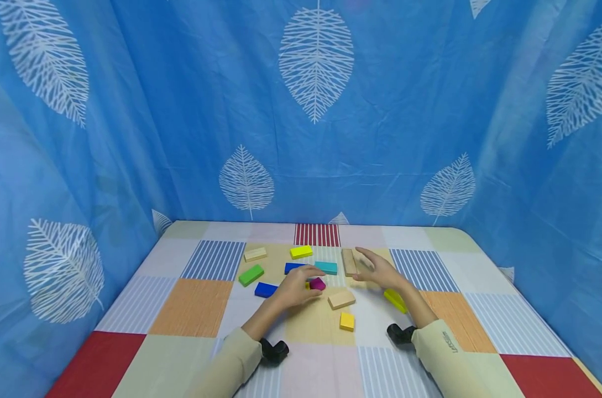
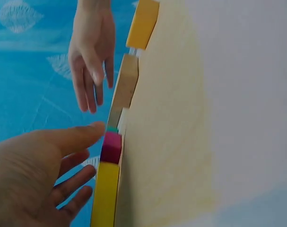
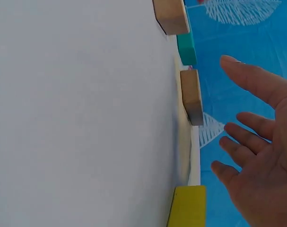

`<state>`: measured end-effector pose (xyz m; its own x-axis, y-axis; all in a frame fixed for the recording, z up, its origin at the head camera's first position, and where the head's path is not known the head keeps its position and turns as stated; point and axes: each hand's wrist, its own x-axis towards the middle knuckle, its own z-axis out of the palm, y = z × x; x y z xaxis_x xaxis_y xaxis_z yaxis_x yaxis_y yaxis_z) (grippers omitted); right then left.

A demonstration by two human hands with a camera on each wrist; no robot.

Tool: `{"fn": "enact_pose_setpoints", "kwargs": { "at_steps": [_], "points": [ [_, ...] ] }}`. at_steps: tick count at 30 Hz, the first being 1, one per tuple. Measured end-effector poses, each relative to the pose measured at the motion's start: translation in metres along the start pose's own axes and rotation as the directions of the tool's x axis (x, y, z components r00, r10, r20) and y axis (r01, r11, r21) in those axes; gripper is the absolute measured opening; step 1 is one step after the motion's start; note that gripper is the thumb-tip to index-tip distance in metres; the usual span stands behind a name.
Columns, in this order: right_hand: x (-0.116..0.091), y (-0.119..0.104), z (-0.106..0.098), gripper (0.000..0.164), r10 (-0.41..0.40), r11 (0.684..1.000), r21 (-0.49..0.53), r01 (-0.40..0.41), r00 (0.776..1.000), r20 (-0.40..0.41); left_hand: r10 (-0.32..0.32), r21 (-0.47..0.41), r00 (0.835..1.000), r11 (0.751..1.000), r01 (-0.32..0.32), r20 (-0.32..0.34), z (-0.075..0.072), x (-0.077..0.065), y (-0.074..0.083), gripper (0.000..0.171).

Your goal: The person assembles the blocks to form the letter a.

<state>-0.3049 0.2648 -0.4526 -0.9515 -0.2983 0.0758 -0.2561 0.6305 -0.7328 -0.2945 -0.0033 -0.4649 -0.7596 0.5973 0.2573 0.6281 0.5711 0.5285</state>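
Magenta block [image 1: 318, 284], just in front of the teal block [image 1: 326, 268], should be light and rigid; pinch opposite sides. Left hand [image 1: 294, 287] and right hand [image 1: 382, 272] flank the teal block, empty, fingers parted.

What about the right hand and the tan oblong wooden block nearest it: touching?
Apart: the right wrist view shows blue curtain between the right hand and tan oblong wooden block.

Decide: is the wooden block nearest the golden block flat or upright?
Flat: in the head view, the wooden block shows its broad face uppermost.
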Motion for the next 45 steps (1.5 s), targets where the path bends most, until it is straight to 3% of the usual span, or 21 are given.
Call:
{"fn": "enact_pose_setpoints", "kwargs": {
  "at_steps": [4,7,11,15,21,27,31,38,45],
  "points": [
    [-0.010,-0.006,0.004,0.073,-0.050,0.997,0.062,0.050,0.999,-0.002,-0.012,0.018,0.995,1.000,0.010,0.101,-0.001,0.001,-0.007,0.047],
    [-0.017,-0.008,0.009,0.067,-0.067,0.988,0.138,0.068,0.998,-0.014,-0.003,0.027,0.990,1.000,-0.001,0.141,0.000,0.001,-0.010,0.045],
    [-0.026,-0.013,0.015,0.057,-0.085,0.970,0.225,0.098,0.994,-0.065,-0.024,0.031,0.993,0.999,0.020,0.119,0.001,0.001,-0.011,0.040],
    [-0.037,-0.023,0.018,0.045,-0.124,0.959,0.238,0.152,0.984,-0.129,-0.041,0.027,0.998,0.999,0.040,0.053,0.002,0.006,-0.004,0.035],
    [-0.045,-0.020,0.021,0.035,-0.109,0.964,0.217,0.156,0.970,-0.216,-0.061,-0.054,0.996,0.997,0.058,-0.066,0.015,0.025,0.022,0.030],
    [-0.037,0.004,0.030,0.036,-0.134,0.976,0.141,0.166,0.968,-0.212,-0.094,-0.098,0.988,0.992,0.082,-0.121,0.034,0.040,0.038,0.026],
    [-0.036,0.001,0.032,0.035,-0.175,0.979,0.065,0.192,0.964,-0.200,-0.118,-0.092,0.985,0.990,0.107,-0.128,0.038,0.042,0.041,0.025],
    [-0.032,0.001,0.036,0.035,-0.170,0.985,-0.023,0.169,0.962,-0.212,-0.124,-0.084,0.985,0.990,0.114,-0.117,0.039,0.041,0.040,0.024],
    [-0.035,-0.002,0.044,0.033,-0.142,0.987,-0.110,0.116,0.953,-0.266,-0.075,-0.072,0.994,0.995,0.070,-0.074,0.038,0.032,0.038,0.027]
  ]
}}
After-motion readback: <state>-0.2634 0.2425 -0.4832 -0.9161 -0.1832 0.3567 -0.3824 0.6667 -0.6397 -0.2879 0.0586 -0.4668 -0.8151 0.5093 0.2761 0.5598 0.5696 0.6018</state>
